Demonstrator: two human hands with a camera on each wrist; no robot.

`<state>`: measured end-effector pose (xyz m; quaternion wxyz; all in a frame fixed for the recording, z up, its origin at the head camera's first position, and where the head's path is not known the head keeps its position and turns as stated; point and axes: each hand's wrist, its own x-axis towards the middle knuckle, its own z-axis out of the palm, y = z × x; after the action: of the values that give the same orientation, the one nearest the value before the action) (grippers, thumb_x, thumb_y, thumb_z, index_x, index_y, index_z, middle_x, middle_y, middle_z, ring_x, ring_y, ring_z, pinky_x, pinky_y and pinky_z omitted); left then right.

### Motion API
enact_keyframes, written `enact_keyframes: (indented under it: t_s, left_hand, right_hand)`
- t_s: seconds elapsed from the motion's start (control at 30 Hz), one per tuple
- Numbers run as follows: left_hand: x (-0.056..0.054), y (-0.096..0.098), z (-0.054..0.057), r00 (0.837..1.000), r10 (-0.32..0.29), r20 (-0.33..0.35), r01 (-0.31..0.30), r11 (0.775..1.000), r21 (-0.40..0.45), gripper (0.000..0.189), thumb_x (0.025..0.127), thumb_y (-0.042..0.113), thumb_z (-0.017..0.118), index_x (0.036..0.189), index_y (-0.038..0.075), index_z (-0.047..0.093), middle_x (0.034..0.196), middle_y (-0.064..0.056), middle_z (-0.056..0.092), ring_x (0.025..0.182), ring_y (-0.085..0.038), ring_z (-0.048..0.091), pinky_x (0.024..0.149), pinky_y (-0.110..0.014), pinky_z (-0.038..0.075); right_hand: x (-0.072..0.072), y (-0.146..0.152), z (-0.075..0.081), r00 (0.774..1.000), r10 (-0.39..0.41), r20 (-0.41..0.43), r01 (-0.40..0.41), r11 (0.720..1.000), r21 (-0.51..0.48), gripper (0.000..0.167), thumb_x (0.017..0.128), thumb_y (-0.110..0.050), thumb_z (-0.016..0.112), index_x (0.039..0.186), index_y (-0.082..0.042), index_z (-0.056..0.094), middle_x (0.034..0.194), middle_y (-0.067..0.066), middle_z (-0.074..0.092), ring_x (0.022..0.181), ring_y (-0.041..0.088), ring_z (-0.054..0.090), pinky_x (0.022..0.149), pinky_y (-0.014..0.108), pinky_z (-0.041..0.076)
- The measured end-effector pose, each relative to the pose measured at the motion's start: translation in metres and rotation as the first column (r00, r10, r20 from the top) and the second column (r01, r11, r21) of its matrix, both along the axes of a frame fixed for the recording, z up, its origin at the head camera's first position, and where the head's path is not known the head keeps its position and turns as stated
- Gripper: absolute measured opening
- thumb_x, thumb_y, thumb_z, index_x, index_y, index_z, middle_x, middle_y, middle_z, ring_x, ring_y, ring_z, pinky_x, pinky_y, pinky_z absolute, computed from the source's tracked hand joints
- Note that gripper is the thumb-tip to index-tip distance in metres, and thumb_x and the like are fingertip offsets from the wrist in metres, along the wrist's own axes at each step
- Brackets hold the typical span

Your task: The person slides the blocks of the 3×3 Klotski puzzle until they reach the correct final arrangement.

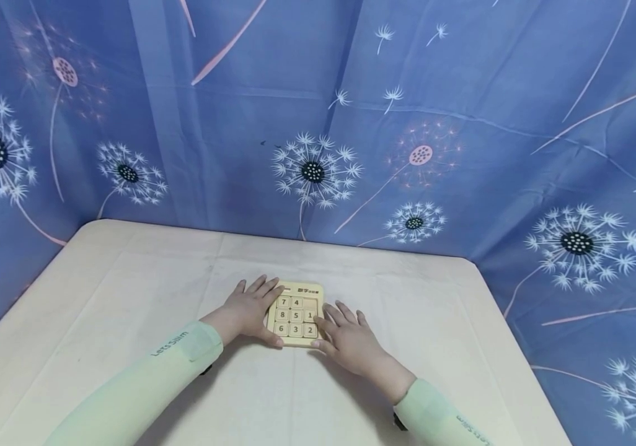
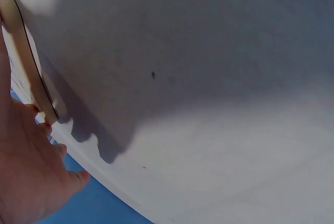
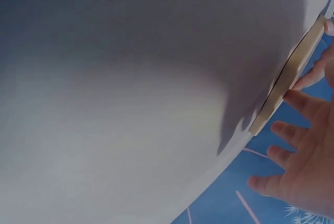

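A pale yellow number slide puzzle [image 1: 295, 341] lies flat on the table in the head view. Its rows read 7, 4 and a gap, then 8, 5, 1, then 6, 3, 2. My left hand [image 1: 248, 313] holds its left side, thumb at the lower left corner and fingers over the upper left. From the right, my right hand [image 1: 354, 341] touches the puzzle, index fingertip at the 1 tile [image 1: 309, 315] and thumb by the lower right corner. Its other fingers stretch out past the edge. Both wrist views catch only the puzzle's side edge.
A pale cloth covers the table [image 1: 145, 297]. Behind and beside it hangs a blue curtain [image 1: 240, 142] with dandelion prints. Light green sleeves [image 1: 145, 378] cover both forearms.
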<state>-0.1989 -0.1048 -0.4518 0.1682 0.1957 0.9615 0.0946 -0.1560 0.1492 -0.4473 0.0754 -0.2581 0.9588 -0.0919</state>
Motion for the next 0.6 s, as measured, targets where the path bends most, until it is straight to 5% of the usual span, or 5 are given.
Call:
enact_keyframes:
  t_s: [0.6]
  left_hand:
    - [0.0003,0.0013,-0.0003,1.0,0.002,-0.009,-0.002,1.0,-0.018,0.126,0.068,0.075,0.08,0.162,0.01,0.028,0.173,-0.011,0.019,0.161,-0.038,0.015,0.129,-0.065,0.017]
  right_hand:
    - [-0.0066,-0.0026,0.0001,1.0,-0.02,-0.002,0.02,1.0,-0.002,0.055,0.103,-0.047,0.052,0.146,-0.012,0.057,0.161,0.017,0.044,0.154,0.044,0.032,0.119,0.074,0.03]
